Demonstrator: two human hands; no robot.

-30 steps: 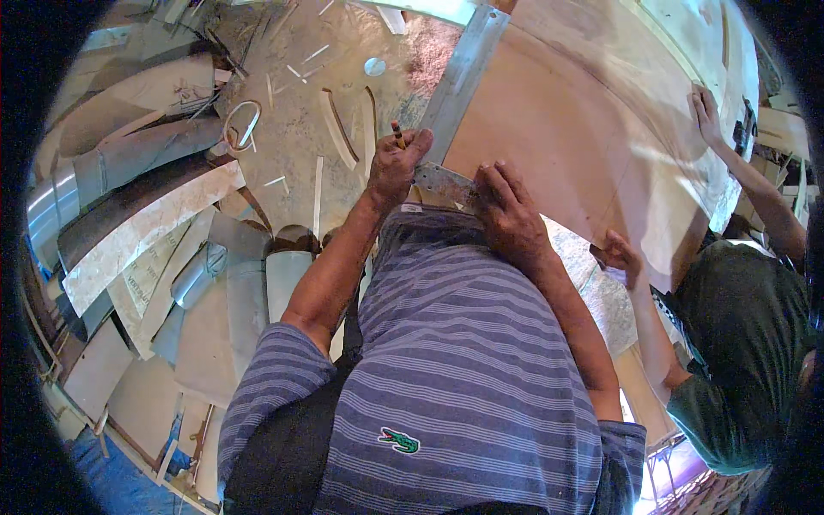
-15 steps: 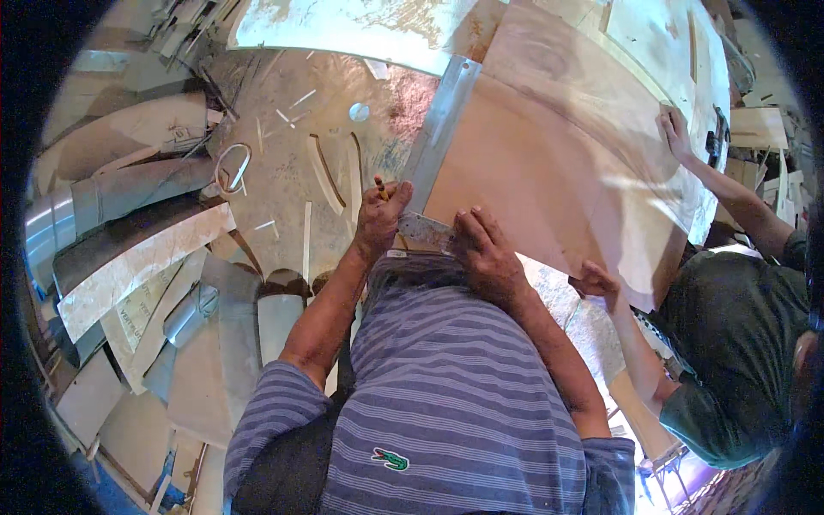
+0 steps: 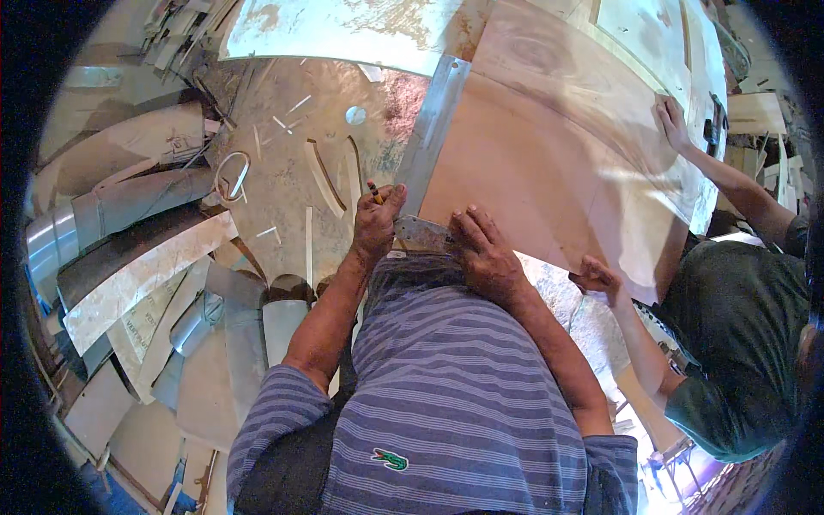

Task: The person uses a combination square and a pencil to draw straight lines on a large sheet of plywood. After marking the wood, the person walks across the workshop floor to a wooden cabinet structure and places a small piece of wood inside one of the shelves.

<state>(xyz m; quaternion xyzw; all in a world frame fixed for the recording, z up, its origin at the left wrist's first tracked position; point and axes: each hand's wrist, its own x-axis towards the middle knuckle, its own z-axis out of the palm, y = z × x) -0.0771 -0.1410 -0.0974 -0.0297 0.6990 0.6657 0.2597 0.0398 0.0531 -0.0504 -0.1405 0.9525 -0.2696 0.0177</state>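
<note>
A brown plywood sheet [image 3: 524,172] lies on the worktable. Along its left edge rests the long blade of a grey metal square [image 3: 435,124], its short leg crossing in front of my waist. My left hand [image 3: 375,225] is closed around a short pencil [image 3: 375,191], with the thumb side against the square near its corner. At the other end of the short leg, my right hand [image 3: 487,255] grips it with bent fingers by the sheet's near edge. Part of that leg is hidden under the fingers.
To my right, a co-worker in a dark shirt [image 3: 730,343] has one hand [image 3: 674,123] on the sheet's far right and the other [image 3: 598,276] at its near edge. Curved offcuts [image 3: 324,178] and slivers lie left of the square. Bent panels [image 3: 146,266] are stacked farther left.
The view has shifted slightly. My left hand still has the pencil, now tilted a little differently, and my right hand keeps its hold on the square.
</note>
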